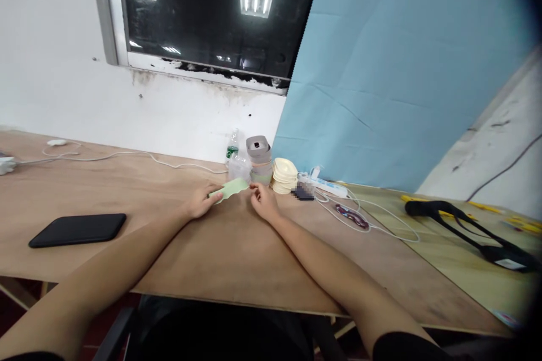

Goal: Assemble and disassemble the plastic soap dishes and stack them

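A thin light green sheet (231,188) with a wavy edge is held just above the wooden table, stretched between my two hands. My left hand (204,201) is closed on its left end, thumb on top and the fingers behind. At the right end, my right hand (263,201) has its fingers curled in, with the fingertips at the sheet's corner. Just beyond the hands stand clear plastic cups (239,169), a grey stack of cup-like containers (259,161) and a pile of cream-coloured bowls (284,175).
On the left of the table (169,271) lies a black phone-like slab (78,229). A bottle (232,146) stands by the wall. To the right are a white power strip (330,185), loose cables, a dark red patterned object (352,216) and a black strap-like frame (474,231).
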`<control>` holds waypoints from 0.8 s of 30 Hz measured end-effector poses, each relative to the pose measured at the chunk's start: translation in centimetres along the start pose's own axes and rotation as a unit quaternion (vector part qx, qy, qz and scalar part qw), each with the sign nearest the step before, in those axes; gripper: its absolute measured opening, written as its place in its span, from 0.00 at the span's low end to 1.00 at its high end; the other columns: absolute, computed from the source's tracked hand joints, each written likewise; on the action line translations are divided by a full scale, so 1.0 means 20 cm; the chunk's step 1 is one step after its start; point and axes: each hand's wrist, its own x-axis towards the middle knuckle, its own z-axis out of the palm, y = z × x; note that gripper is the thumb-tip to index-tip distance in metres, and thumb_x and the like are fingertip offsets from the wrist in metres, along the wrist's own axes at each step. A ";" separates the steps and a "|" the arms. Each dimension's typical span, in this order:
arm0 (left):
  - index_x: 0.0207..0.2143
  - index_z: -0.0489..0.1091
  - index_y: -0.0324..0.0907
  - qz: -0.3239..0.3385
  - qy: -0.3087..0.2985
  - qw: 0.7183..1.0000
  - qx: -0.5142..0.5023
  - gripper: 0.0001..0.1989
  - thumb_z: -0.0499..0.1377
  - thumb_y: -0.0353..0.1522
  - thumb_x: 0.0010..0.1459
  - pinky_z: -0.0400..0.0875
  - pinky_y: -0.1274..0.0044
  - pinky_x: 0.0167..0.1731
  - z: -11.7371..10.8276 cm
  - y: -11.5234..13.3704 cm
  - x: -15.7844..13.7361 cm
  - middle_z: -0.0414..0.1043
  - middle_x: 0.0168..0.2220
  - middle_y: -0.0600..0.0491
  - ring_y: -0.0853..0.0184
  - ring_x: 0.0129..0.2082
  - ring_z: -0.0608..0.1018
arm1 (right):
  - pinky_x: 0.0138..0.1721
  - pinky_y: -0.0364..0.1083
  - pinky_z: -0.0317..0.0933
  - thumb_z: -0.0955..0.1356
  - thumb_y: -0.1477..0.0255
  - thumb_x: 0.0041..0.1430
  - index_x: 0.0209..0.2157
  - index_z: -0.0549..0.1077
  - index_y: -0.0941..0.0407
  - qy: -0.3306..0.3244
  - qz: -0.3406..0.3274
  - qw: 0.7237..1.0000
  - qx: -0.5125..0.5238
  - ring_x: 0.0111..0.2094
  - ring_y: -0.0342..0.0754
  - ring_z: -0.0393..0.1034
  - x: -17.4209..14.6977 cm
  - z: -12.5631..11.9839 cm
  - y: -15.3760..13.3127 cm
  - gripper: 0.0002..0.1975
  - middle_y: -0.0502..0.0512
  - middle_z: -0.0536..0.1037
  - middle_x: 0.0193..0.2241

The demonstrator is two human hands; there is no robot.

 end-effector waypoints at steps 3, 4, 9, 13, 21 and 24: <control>0.49 0.72 0.43 0.025 0.002 0.999 -0.040 0.26 0.46 0.48 0.62 0.64 0.69 0.53 0.02 0.00 0.00 0.72 0.51 0.49 0.58 0.51 0.72 | 0.35 0.45 0.62 0.66 0.66 0.55 0.40 0.71 0.55 -0.012 -0.028 1.000 -0.006 0.30 0.46 0.69 -0.02 0.02 -0.05 0.11 0.52 0.75 0.30; 0.48 0.73 0.43 0.030 0.001 0.998 -0.048 0.26 0.46 0.48 0.63 0.64 0.70 0.52 0.02 -0.01 0.00 0.73 0.50 0.49 0.58 0.50 0.73 | 0.34 0.44 0.61 0.67 0.64 0.55 0.37 0.71 0.55 -0.008 -0.030 1.000 0.002 0.29 0.46 0.68 -0.03 0.02 -0.06 0.11 0.52 0.74 0.28; 0.44 0.74 0.41 0.029 -0.015 0.998 -0.059 0.26 0.45 0.48 0.62 0.66 0.71 0.50 0.02 0.01 0.00 0.74 0.48 0.49 0.59 0.48 0.74 | 0.32 0.44 0.61 0.69 0.59 0.54 0.37 0.68 0.55 0.086 0.065 0.993 0.055 0.26 0.44 0.67 -0.03 0.04 -0.09 0.15 0.49 0.72 0.25; 0.38 0.76 0.39 -0.034 -0.017 0.998 -0.057 0.28 0.44 0.50 0.62 0.68 0.73 0.44 -0.01 0.02 -0.01 0.77 0.42 0.49 0.59 0.41 0.76 | 0.36 0.45 0.61 0.66 0.61 0.58 0.35 0.70 0.53 0.048 0.045 0.997 0.035 0.29 0.46 0.68 -0.01 0.02 -0.08 0.10 0.52 0.74 0.28; 0.26 0.73 0.38 -0.089 0.081 0.989 -0.089 0.30 0.47 0.53 0.58 0.68 0.74 0.36 0.01 0.03 0.01 0.75 0.30 0.51 0.62 0.33 0.75 | 0.38 0.45 0.59 0.63 0.63 0.61 0.31 0.70 0.53 -0.009 0.025 1.000 0.013 0.32 0.48 0.67 -0.01 0.02 -0.07 0.10 0.53 0.74 0.30; 0.22 0.70 0.38 -0.152 0.143 0.970 -0.125 0.30 0.48 0.54 0.56 0.68 0.73 0.32 0.00 0.03 0.03 0.71 0.23 0.51 0.62 0.29 0.73 | 0.38 0.45 0.59 0.62 0.65 0.61 0.31 0.70 0.53 -0.009 0.010 1.000 0.014 0.33 0.49 0.67 -0.02 0.02 -0.07 0.09 0.54 0.74 0.30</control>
